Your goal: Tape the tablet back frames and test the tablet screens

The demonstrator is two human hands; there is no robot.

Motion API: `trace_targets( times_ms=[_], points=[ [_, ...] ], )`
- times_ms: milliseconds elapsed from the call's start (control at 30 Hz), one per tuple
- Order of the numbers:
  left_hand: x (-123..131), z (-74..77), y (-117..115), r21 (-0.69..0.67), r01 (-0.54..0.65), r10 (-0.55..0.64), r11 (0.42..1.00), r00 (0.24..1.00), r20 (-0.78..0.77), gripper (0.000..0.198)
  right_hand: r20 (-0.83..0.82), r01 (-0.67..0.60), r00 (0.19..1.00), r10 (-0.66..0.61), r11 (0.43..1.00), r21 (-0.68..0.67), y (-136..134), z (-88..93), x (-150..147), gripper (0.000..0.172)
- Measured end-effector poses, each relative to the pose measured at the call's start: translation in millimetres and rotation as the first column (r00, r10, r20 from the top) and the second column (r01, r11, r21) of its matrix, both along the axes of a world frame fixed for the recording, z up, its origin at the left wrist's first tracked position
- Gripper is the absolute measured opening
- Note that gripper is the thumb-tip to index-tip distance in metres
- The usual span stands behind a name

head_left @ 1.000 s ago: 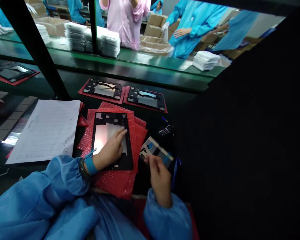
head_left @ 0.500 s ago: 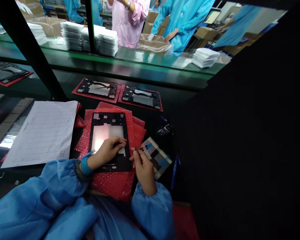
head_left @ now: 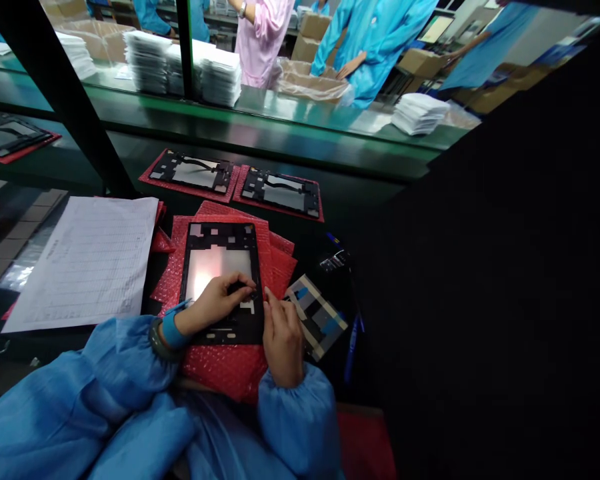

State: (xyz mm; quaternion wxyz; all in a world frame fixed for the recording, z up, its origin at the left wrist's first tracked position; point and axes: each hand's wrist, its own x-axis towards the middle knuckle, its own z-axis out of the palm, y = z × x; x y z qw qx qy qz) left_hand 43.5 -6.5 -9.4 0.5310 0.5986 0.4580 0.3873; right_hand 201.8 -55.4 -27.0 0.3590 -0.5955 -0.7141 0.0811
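The black-framed tablet panel (head_left: 223, 260) lies face-on to the view, its long axis running away from the person's body, and what seems to matter most is its right long edge, where the fingertips of both hands gather. The left hand (head_left: 215, 300) reaches across the panel's nearer half, thumb and forefinger bent towards each other; whether they pinch anything I cannot tell. The right hand (head_left: 284, 337) is nearer that edge, fingers bunched just beside it, their grasp unclear too. So the panel sits beneath the left hand and to the left of the right, on red bubble-wrap sheets (head_left: 225, 367)
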Motion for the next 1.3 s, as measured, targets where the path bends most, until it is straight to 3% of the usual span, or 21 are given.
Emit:
trace_targets(
  times_ms=[133,300,567,700,967,1300],
  points=[
    [0,5.4,-2,0.01,0.084,-0.084,0.996,0.996,-0.029,0.024,0.04,0.024,0.999,-0.026,0.998,0.05,-1,-5.2,-5,0.036],
    [1,7.1,-4,0.042,0.105,-0.101,0.994,0.991,-0.083,0.028,0.048,0.007,0.999,-0.01,0.998,0.061,-3,-3.3,-9,0.036],
    [-1,2.1,-3,0.052,0.161,-0.156,0.986,0.984,-0.083,0.019,-0.258,-0.037,0.966,0.023,0.998,-0.049,-4,4.6,-5,0.029],
    [-1,2.7,-4,0.058,0.152,-0.146,0.987,0.985,-0.087,0.015,-0.349,-0.001,0.937,-0.025,0.997,-0.074,-3,5.1,-6,0.022],
    [-5,2.7,0,0.044,0.096,-0.095,0.994,0.995,-0.033,0.015,-0.352,0.125,0.924,-0.151,0.987,-0.096,-3,0.2,-5,0.024],
    [-4,-0.2,-1,0.065,0.036,-0.034,0.997,0.999,-0.04,0.013,-0.314,0.137,0.937,-0.153,0.988,-0.071,0,1.6,-17,0.02]
  ],
)
